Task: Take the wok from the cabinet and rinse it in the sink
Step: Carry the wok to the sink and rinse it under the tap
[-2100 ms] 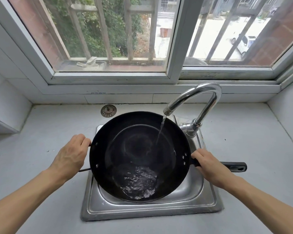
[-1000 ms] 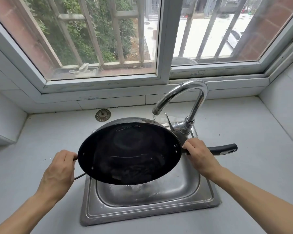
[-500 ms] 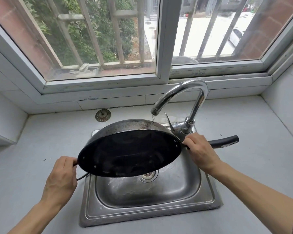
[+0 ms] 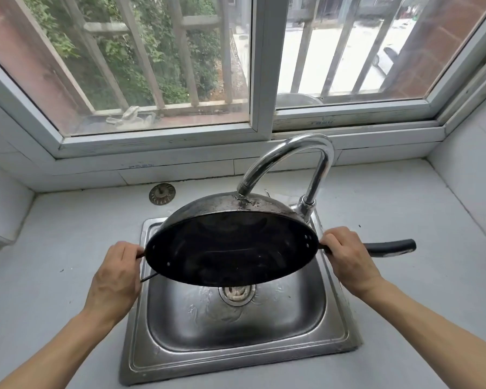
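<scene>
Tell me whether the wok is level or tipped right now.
Tipped. The wok is tilted steeply, its dark inside facing the camera, its outer back up under the faucet, above the sink.

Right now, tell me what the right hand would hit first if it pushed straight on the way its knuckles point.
The right hand grips the handle, knuckles pointing left and away. Going on, it would probably meet the wok rim first; depth is unclear.

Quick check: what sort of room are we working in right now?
Most likely a home kitchen: a steel sink set in a countertop under a barred window, a faucet running, and a wok held over the basin.
</scene>
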